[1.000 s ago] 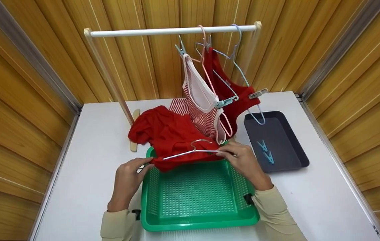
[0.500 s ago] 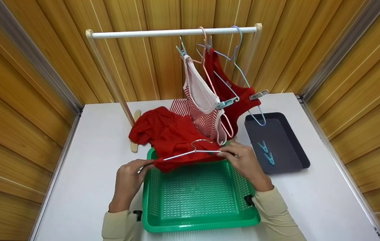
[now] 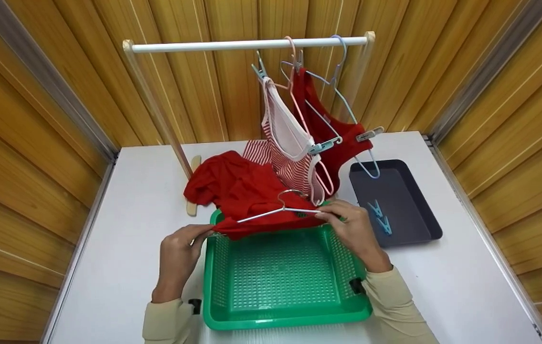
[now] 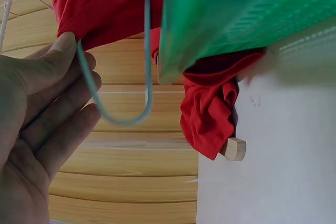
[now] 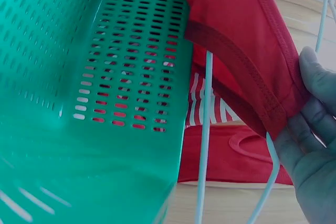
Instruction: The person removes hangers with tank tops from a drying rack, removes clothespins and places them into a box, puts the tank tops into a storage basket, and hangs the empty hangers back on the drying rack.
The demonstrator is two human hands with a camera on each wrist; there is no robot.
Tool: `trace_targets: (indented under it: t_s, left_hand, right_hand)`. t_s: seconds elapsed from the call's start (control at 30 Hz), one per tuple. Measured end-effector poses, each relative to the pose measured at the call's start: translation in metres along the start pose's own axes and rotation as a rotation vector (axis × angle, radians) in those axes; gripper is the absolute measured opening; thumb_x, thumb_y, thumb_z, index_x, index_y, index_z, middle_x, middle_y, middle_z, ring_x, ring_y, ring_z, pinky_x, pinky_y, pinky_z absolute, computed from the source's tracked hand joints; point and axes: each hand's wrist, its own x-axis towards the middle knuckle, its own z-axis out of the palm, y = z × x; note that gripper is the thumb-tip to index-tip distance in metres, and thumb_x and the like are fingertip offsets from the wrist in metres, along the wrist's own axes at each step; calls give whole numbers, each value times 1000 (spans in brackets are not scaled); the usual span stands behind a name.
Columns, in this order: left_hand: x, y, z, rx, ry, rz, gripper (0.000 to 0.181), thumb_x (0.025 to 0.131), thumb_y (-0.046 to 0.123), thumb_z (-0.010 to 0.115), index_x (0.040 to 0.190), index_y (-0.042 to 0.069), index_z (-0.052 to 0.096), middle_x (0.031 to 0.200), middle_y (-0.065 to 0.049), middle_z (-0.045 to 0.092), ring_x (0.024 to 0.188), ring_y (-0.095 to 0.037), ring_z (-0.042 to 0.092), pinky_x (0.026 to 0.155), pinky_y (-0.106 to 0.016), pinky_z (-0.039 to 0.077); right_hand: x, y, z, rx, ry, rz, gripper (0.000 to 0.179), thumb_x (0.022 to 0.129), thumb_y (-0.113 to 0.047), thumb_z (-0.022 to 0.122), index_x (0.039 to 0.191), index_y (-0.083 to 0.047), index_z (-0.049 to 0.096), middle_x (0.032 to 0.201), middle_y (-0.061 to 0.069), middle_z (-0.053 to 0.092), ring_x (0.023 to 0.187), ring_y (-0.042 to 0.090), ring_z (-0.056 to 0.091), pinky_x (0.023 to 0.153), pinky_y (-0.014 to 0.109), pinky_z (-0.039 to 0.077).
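Edges of a bright red cloth garment (image 3: pixel 232 184) are held above the far side of a green perforated plastic basket (image 3: pixel 287 322). The left hand (image 3: pixel 176 255) pinches one edge between thumb and index finger, its other fingers loosely bent; the right hand (image 3: pixel 352 231) pinches the opposite edge between thumb and fingers. A thin pale wire hanger (image 3: pixel 261 215) runs between them against the cloth, its hook toward the rack, its bent ends emerging below the fabric in both wrist views. The garment's remainder drapes beyond the basket's far rim, bunched near a rounded wooden foot (image 3: pixel 191 209) on the white worktop (image 3: pixel 132 191).

From the rack's white bar (image 3: pixel 213 46) hang a red-and-white striped top (image 3: pixel 292 172) on a pink hanger (image 3: pixel 295 102), fastened with teal pegs (image 3: pixel 321 146), and a red sleeveless top (image 3: pixel 347 148) on a blue-lilac hanger (image 3: pixel 345 105), with grey pegs (image 3: pixel 370 134). Right of the basket, a dark grey rectangular tray (image 3: pixel 409 205) holds light-blue pegs (image 3: pixel 384 225).
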Motion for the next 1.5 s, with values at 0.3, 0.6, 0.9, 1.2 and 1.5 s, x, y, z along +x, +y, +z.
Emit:
trace_targets:
  t_s: [0.3,0.6,0.9,1.2,1.5]
  left_hand:
    - [-1,0,0,17,7,-1,24,82,-5,87,104,3,83,94,-6,81,86,-20,79,79,-34,65]
    - [-2,-2,-1,24,21,-16,23,83,-6,86,104,3,83,95,-7,81,88,-22,79,79,-36,65]
    - [-5,-3,-3,19,23,-38,22,84,-6,85,103,3,83,94,-7,80,88,-22,79,78,-35,65]
    - [-9,-7,-3,20,52,-23,20,82,-7,86,100,1,83,93,-7,80,86,-22,79,79,-30,62]
    - [-12,-11,-4,23,69,-28,20,82,-7,87,99,2,83,92,-7,80,85,-22,79,77,-34,64]
  right_hand:
    - [-4,-3,-7,27,6,45,17,88,6,82,99,-6,84,93,6,78,77,18,70,69,14,50]
    - [-7,-6,-9,46,38,57,18,87,8,82,98,-7,84,94,7,78,83,21,72,71,15,53]
    - [-10,-8,-12,28,48,40,16,88,5,83,98,-7,84,94,4,78,84,19,73,73,15,55]
    - [-12,-7,-15,38,48,41,17,88,6,82,99,-7,84,93,9,78,82,21,73,73,15,53]
    - [-13,-7,-17,23,56,73,18,87,7,82,98,-7,83,94,5,78,83,20,72,75,13,54]
